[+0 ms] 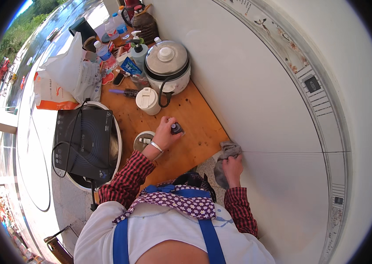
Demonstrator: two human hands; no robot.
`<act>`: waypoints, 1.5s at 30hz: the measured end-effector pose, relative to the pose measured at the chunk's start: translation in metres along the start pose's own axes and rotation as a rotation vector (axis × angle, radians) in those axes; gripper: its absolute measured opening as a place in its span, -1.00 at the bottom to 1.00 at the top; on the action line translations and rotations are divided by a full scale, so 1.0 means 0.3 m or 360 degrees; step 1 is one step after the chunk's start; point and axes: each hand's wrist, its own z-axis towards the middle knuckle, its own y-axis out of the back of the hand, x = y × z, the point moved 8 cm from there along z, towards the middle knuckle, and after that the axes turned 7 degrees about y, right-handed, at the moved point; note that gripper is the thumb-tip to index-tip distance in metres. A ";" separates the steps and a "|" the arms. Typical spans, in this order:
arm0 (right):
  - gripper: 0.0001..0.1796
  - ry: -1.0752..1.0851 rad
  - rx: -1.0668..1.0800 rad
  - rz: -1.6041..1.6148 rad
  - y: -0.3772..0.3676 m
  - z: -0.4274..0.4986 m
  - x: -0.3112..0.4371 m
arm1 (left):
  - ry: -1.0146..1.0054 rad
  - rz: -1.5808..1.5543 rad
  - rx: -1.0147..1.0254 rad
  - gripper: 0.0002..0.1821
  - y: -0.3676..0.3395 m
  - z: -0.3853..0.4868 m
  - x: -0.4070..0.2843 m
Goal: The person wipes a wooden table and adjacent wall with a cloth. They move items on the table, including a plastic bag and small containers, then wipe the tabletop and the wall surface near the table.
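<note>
My left hand (166, 132), with a silver bracelet at the wrist, grips a small dark bottle (175, 128) on the wooden tabletop (194, 115). Just left of that wrist lies a round dish or lid (139, 147), partly covered by the hand, with a small white container (144, 140) on it. My right hand (232, 167) holds a bunched grey cloth (229, 150) at the table's right front corner, close to the wall. Part of the cloth hangs below the edge. A white lidded cup (147, 100) stands beyond my left hand.
A rice cooker (167, 62) with its cord stands at the back by the tiled wall (255, 99). An induction cooktop (85, 142) rests over a large basin (117, 145) on the left. Plastic bags (74, 72), a purple-handled brush (121, 92), a pump bottle (139, 54) and several bottles crowd the far left.
</note>
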 end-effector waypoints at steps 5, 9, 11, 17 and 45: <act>-0.77 0.0139 -0.0259 0.0199 0.114 0.011 0.126 | 0.0025 0.0053 0.0137 -0.45 -0.084 0.116 0.094; -0.82 0.0448 -0.0502 0.0293 0.147 0.075 0.268 | 0.0070 0.0186 0.0222 -0.42 -0.102 0.177 0.158; -0.82 0.0538 -0.0510 0.0312 0.143 0.094 0.313 | 0.0039 0.0211 0.0259 -0.42 -0.105 0.185 0.163; -0.80 0.0700 -0.0501 0.0285 0.174 0.199 0.393 | -0.0032 0.0327 0.0301 -0.32 -0.114 0.153 0.177; -0.82 0.1135 0.0120 -0.0546 -0.165 0.509 0.546 | 0.0408 -0.3063 0.0608 -0.17 0.131 -0.205 -0.084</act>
